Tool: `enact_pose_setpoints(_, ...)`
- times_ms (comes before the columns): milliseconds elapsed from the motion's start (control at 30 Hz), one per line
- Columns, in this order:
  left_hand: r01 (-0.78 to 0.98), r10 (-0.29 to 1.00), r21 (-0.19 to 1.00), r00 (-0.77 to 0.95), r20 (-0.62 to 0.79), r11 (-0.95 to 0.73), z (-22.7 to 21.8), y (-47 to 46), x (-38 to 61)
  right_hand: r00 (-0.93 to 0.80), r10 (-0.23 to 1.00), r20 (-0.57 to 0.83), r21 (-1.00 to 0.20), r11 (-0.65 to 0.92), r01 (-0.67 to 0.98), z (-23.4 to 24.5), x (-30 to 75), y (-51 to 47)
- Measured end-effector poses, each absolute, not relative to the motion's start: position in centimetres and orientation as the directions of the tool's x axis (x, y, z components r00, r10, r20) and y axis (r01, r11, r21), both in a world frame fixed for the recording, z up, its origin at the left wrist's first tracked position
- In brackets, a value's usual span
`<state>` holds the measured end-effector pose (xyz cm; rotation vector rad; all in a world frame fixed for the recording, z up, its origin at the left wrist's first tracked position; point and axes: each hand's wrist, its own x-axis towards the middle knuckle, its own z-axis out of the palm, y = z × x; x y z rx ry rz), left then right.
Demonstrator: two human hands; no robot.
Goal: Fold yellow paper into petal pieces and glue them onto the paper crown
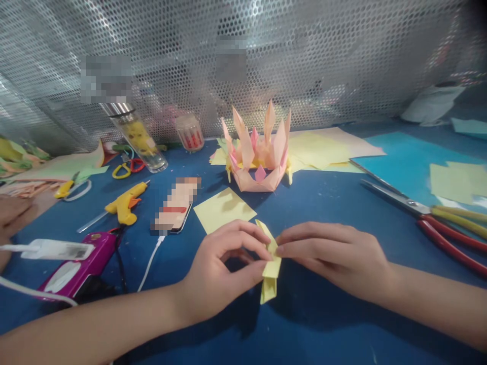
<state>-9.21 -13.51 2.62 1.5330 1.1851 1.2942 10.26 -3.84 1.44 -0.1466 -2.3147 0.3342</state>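
Blue table [319,334]; perforated screen [319,56]; folded paper [269,290]

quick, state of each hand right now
Left hand: closed, pinching the folded yellow paper between thumb and fingers.
Right hand: fingers at the same paper's edge; whether it grips cannot be told.

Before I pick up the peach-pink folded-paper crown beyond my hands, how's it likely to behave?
The crown is probably light, since it looks like thin paper around an open middle. Its tall, slender points may bend if fingers squeeze them. The wide folded base suggests it's unlikely to tip under a gentle push.
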Motion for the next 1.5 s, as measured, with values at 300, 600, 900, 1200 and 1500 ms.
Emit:
enact_pose_setpoints(300, -0.131, 0.998, 0.991, -0.048, -0.042, 0.035, 2.7, -13.2, -8.8, -0.686, 0.237, 0.688, -0.299, 0.954, 0.029, 1.9, 9.8, -4.3)
enact_pose_setpoints(600, -0.051, 0.993, 0.996, -0.092, 0.074, -0.079, 2.8, -13.3, -8.8, -0.629, 0.740, 0.239, -0.937, 0.345, 0.050, 1.8, 9.1, -5.4)
enact_pose_setpoints(900, 0.028, 0.990, 0.996, -0.108, 0.085, -0.083, 2.8, -13.3, -8.6, -0.661, 0.733, -0.159, -0.945, -0.308, -0.114, 1.8, 8.4, -6.1)
enact_pose_setpoints(1200, -0.038, 0.997, 0.999, -0.074, -0.001, -0.002, 2.4, -13.2, -8.5, -0.629, 0.774, -0.075, -0.986, -0.152, -0.070, 1.4, 8.3, -7.2)
enact_pose_setpoints(1500, -0.125, 0.988, 0.982, -0.053, -0.146, 0.138, 3.1, -12.8, -8.1, -0.602, 0.797, 0.048, -0.998, 0.055, -0.006, 1.4, 8.2, -7.7)
